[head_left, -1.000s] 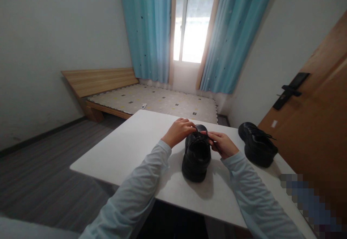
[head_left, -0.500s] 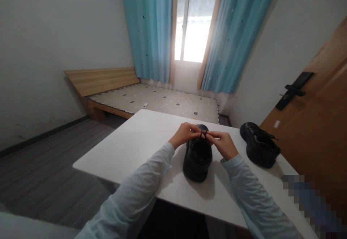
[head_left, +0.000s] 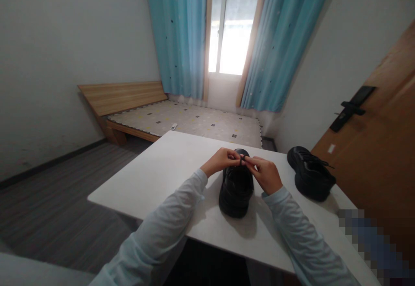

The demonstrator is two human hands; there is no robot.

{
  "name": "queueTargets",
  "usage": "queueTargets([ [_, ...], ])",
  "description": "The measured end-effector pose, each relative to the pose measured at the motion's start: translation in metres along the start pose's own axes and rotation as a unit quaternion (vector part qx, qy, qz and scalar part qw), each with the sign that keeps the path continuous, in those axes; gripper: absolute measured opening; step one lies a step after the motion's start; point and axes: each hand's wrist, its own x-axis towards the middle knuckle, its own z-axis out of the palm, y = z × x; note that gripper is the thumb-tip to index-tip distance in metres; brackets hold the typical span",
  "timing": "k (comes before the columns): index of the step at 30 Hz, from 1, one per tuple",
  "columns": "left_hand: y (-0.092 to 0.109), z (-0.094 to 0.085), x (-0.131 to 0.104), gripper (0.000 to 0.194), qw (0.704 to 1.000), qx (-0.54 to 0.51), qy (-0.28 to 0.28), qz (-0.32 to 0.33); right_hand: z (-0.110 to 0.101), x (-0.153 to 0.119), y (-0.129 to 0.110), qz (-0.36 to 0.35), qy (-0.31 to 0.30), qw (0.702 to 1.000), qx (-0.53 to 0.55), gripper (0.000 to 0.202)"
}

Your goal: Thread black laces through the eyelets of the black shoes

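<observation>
A black shoe stands on the white table, its heel toward me and its toe toward the window. Over its front part, my left hand pinches the dark shoelace from the left. My right hand pinches the lace from the right, its fingertips touching or nearly touching those of my left hand. The lace forms a small loop or crossing between the fingers; its exact shape is too small to tell. A second black shoe rests at the table's right edge, its laces loose.
Beyond the table is a bed with a patterned mattress and a small white object on it. A brown door with a black handle stands at the right. Blue curtains hang beside the window.
My right hand has shifted slightly left and tilted inward, bringing its fingertips closer to my left hand's. The lace loops between them look smaller. Both shoes have stayed in place.
</observation>
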Motion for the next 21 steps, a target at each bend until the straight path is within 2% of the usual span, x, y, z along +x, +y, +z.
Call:
queueTargets([
  [9,-0.0021,-0.0020,-0.0020,0.031,0.999,-0.013,-0.028,-0.017,0.0018,-0.0003,0.0046,0.015,0.024,0.999,0.033,0.023],
  [13,-0.0003,-0.0047,-0.0016,0.023,0.999,0.011,-0.051,0.013,0.0021,0.0002,0.0032,0.026,0.037,0.997,0.056,0.020],
  [17,0.0004,-0.0069,-0.0009,0.015,0.996,0.064,-0.043,0.041,0.0012,0.0005,0.0003,0.037,0.042,0.996,0.072,0.018],
  [21,0.0021,-0.0061,-0.0018,0.012,0.998,0.016,-0.051,0.019,0.0023,0.0009,0.0000,0.058,0.031,0.990,0.125,0.019],
])
